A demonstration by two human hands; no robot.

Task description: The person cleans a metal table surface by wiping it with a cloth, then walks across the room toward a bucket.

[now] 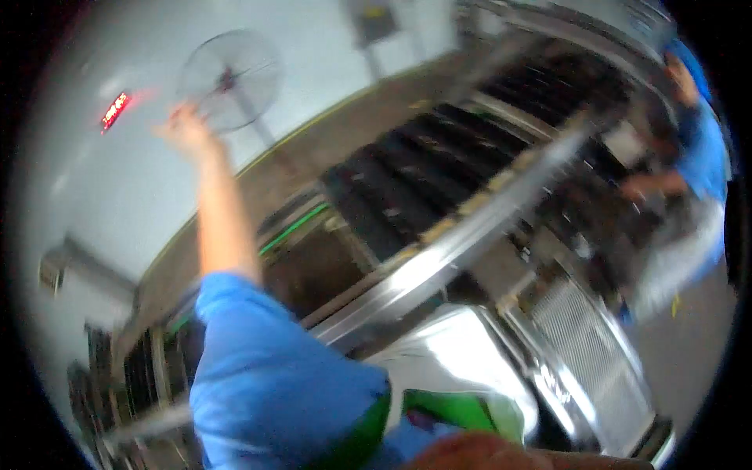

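My left hand (188, 131) is raised at the upper left on an outstretched arm in a blue sleeve (286, 376). It is blurred, but its fingers look spread, with nothing visible in them. Behind it in the view are a round wall fan (228, 78) and a red lit display (115, 112); the hand appears apart from both. At the bottom edge, a blurred reddish-brown shape (478, 453) close to the camera may be my right hand or forearm; no fingers can be made out. A shiny silver-white surface (462, 356) and a green patch (501, 415) lie just beyond it.
A long metal rail (423, 270) runs diagonally beside a row of dark slabs or rollers (423, 172). A ribbed metal panel (583, 348) stands at the lower right. Another person in blue (709, 149) is at the right, one arm reaching toward blurred dark parts.
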